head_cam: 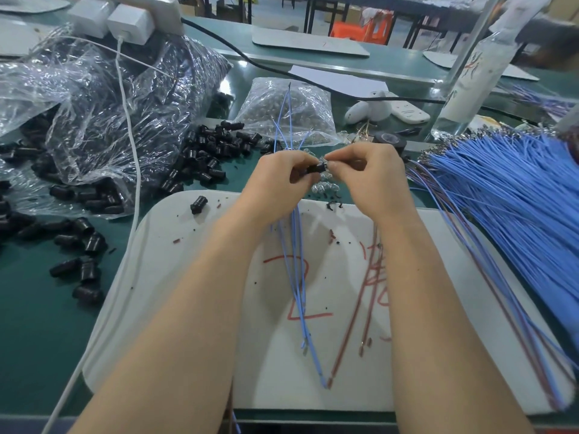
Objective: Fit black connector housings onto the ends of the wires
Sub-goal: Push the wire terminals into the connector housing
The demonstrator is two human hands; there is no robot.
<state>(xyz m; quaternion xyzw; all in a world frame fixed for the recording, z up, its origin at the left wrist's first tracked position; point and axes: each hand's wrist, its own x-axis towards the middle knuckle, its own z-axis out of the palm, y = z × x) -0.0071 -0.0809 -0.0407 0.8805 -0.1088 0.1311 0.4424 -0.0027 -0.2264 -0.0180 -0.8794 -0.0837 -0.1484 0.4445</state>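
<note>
Green counter [37,324] carries a white work mat [188,308] at its centre. One black connector housing [315,168] is held above the mat's far edge, pinched in the curled fingers [296,176] of the left hand [279,183], evidently to steady it. The right hand [372,177] closes narrowly on the housing's other end; whether a wire terminal is between those fingertips cannot be confirmed. Blue wires [299,277] trail from the left hand toward the person, gathered as one batch. Loose housings [206,151] lie within left reach, and the blue wire bundle [517,198] lies to the right, judged as supply placed beside each hand.
</note>
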